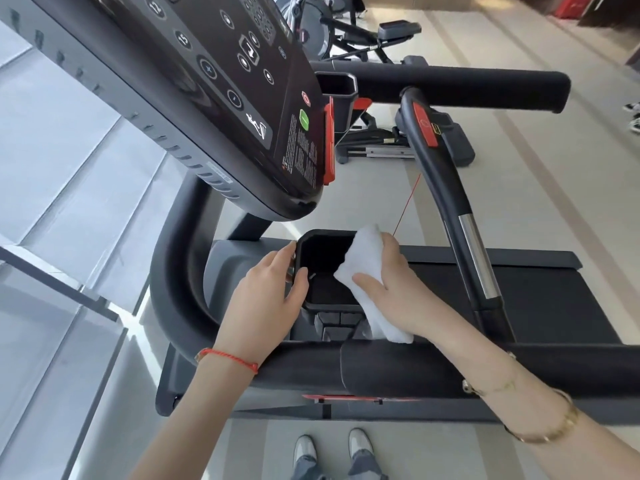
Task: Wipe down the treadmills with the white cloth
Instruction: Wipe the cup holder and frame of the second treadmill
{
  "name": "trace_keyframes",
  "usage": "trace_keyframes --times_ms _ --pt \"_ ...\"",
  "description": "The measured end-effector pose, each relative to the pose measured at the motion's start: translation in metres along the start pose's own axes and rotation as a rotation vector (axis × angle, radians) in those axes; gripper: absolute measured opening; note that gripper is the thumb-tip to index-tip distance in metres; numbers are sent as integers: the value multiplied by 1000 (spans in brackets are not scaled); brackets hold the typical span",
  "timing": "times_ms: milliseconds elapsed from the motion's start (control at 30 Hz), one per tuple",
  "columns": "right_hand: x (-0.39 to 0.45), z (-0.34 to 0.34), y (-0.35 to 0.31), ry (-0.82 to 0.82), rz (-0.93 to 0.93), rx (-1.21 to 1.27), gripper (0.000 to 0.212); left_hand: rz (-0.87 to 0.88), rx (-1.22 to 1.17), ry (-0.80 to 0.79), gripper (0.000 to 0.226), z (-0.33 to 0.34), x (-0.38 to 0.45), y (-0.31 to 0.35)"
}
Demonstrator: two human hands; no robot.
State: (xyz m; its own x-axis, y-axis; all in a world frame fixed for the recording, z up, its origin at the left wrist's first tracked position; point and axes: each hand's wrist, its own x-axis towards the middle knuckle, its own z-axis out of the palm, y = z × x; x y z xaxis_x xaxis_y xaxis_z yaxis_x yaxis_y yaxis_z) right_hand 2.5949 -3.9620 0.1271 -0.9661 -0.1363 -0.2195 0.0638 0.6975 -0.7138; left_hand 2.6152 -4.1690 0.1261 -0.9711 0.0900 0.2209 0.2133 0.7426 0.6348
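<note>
I stand beside a black treadmill with a large button console (221, 84) overhead. A black cup-holder tray (325, 271) sits below the console. My left hand (266, 299) grips the tray's left rim, thumb on the edge. My right hand (391, 271) holds a folded white cloth (363, 268) and presses it onto the tray's right rim; the cloth's lower end hangs down past my wrist. The inside of the tray is dark.
A padded black handrail (450, 86) runs across the far side, and a curved grip bar (450, 202) with a red strip arches over the belt (554, 299). A near handrail (381, 368) crosses under my arms. Another exercise machine (346, 32) stands beyond. Windows lie left.
</note>
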Motion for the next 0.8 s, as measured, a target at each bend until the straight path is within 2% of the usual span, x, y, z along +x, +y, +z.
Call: trace_keyframes --times_ms 133,233,400,500,667,800 --pt "31 -16 -7 -15 -142 -172 50 1 -5 -11 46 -1 0 1" --pt "54 -28 -13 -125 -297 -247 39 -4 -12 -9 45 0 -1 2" --pt "76 -30 -25 -250 -433 -437 38 -6 -18 7 44 0 -1 0" --pt "78 -28 -27 -236 -444 -453 40 4 -8 22 44 2 0 -1" --pt "54 -32 -3 -195 -328 -359 43 11 21 32 45 4 1 -3" --pt "50 -32 -5 -204 -358 -447 46 4 22 46 45 4 0 -2"
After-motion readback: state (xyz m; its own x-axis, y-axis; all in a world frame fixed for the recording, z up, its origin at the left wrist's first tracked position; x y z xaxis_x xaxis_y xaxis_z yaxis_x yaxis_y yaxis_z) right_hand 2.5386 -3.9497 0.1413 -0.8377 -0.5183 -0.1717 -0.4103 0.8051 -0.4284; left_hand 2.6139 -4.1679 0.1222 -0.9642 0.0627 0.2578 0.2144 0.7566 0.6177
